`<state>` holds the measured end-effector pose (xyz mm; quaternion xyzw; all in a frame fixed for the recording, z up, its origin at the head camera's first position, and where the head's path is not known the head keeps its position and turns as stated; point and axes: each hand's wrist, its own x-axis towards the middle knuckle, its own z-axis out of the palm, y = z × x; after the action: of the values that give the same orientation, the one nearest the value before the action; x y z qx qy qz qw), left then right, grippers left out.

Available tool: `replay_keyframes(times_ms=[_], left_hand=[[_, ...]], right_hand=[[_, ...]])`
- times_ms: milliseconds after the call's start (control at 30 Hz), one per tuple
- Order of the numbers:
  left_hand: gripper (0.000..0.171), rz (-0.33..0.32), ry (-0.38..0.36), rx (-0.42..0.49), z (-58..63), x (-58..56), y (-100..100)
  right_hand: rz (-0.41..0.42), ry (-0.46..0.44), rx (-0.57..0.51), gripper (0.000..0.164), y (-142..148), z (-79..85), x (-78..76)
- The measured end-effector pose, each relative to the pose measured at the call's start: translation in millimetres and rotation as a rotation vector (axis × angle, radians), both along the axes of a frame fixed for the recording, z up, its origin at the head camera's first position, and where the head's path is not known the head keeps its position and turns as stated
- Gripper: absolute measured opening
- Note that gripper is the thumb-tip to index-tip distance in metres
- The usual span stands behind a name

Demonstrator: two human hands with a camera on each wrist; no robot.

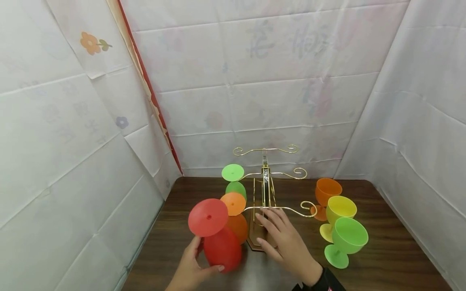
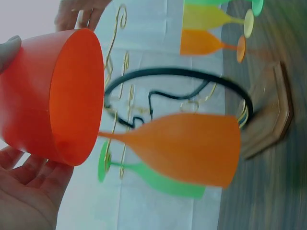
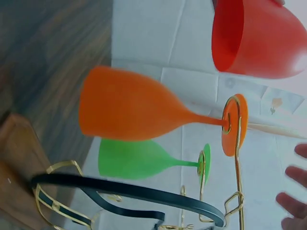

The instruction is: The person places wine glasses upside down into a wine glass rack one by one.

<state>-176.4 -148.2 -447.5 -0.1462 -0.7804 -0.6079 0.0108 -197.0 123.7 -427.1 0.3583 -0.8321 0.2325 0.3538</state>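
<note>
Red goblet (image 1: 223, 248) is closest: upside down, foot up, held off the table just left of the rack (image 1: 266, 186). Left hand (image 1: 191, 262) grips it round the bowl, thumb one side, fingers the other. Slip risk: smooth tapered wall, light-looking grip. Right hand (image 1: 287, 240) is relaxed, fingers spread, nothing held, over the front wire arm (image 1: 293, 210); can't tell if it touches. A bump there could shake the hanging orange goblet (image 1: 238, 228) off its curl, since only the foot is hooked. Same if the red bowl swings into it; right wrist view shows a gap between them. Hanging green goblet (image 1: 236, 188) sits farther back, also on the left, so uneven load might tip the rack. Right side, near to far: upright green goblet (image 1: 350, 236), yellow goblet (image 1: 341, 212), upright orange goblet (image 1: 327, 193). Right sleeve (image 1: 324, 281) could catch the first. Table (image 1: 156, 242): dark wood grain. Beyond: creased white sheeting (image 1: 284, 105), faint prints, orange flower (image 1: 90, 43) at left.
</note>
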Motion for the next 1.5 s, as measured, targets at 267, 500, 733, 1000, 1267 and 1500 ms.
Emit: replay_keyframes(times_ms=[267, 500, 733, 1000, 1267, 1500], left_hand=[[0.071, 0.096, 0.008, 0.006, -2.3, -3.6, -9], [0.075, 0.148, 0.058, -0.018, -1.3, -4.2, -18], [0.075, 0.171, 0.125, -0.043, -5.4, -12.2, -25], [0.073, 0.212, 0.159, -0.086, -9.8, -31.2, -39], [0.077, 0.246, 0.149, -0.151, -12.7, -62.1, -57], [0.083, 0.243, 0.063, -0.112, -25.3, -95.5, -63]], right_hand=[[-0.131, 0.069, 0.024, 0.053, -5, -8.2, -19.8], [-0.166, 0.070, 0.024, 0.059, -5, -16.8, -24.7], [-0.187, 0.052, 0.019, 0.058, -5, -22.5, -28.0], [-0.211, 0.058, 0.006, 0.057, -8, -22.7, -30.0], [-0.209, 0.079, 0.022, 0.054, -8, -19.9, -32.8], [-0.205, 0.075, 0.023, 0.053, -7, -23.3, -33.3]])
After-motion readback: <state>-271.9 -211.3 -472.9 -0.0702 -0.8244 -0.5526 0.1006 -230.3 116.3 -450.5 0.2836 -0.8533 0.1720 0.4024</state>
